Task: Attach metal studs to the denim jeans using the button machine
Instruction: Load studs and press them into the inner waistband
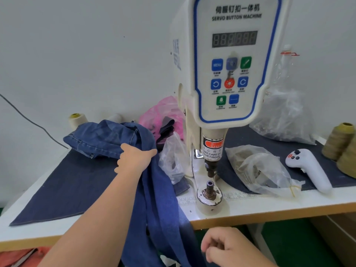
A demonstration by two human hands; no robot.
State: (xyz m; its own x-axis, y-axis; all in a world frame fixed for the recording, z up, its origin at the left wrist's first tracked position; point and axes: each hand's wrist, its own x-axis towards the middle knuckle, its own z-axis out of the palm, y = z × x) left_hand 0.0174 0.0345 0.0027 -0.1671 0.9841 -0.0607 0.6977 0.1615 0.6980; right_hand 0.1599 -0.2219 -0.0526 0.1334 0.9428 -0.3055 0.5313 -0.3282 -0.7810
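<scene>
Step in hand: handling of the blue denim jeans (154, 189), not stud setting; judged a repositioning
Jeans: bunched on the dark mat left of the white servo button machine (231, 74), one leg hanging over the table edge
Left hand (134, 158): grips the bunched denim
Right hand (227, 247): below the table edge, fingers curled; hold on anything cannot be told
Lower die post (210, 187): bare, no cloth over it
Next move: likely bring the stud site over the die, fingers away from the punch

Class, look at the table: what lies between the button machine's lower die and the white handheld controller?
In the head view, a clear plastic bag lies between the die and controller.
</scene>
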